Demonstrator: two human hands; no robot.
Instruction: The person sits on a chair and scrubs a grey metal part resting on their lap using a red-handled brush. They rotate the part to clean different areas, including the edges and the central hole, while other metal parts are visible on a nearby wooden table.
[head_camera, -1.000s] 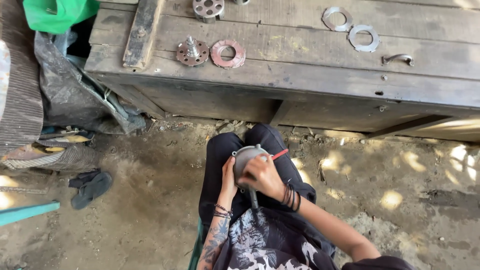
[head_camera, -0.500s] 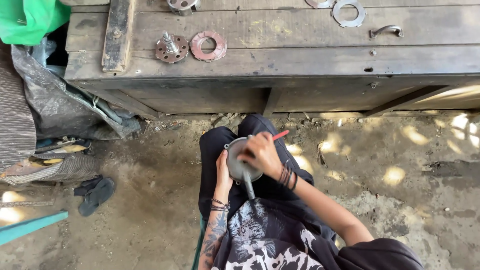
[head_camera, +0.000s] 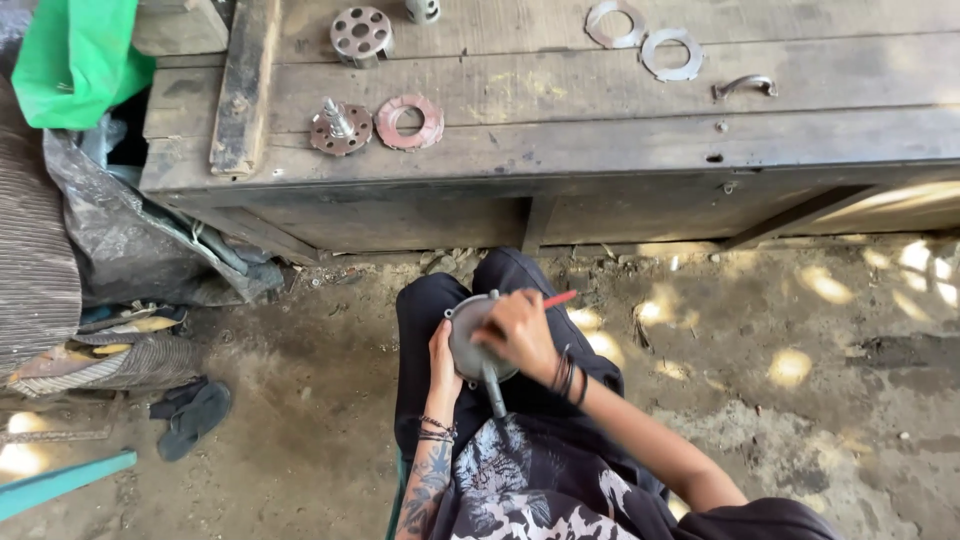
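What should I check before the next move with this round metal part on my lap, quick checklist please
1. Left hand steadies the round grey metal part at its left edge: ok.
2. Right hand grips the red-handled tool over the part: ok.
3. Tool tip seated on the part: cannot tell, the hand hides it.
4. Part rests on the lap, its stem pointing toward the body: ok.
5. Other parts within reach on the wooden bench: the reddish ring and studded disc lie side by side near its front edge: ok.
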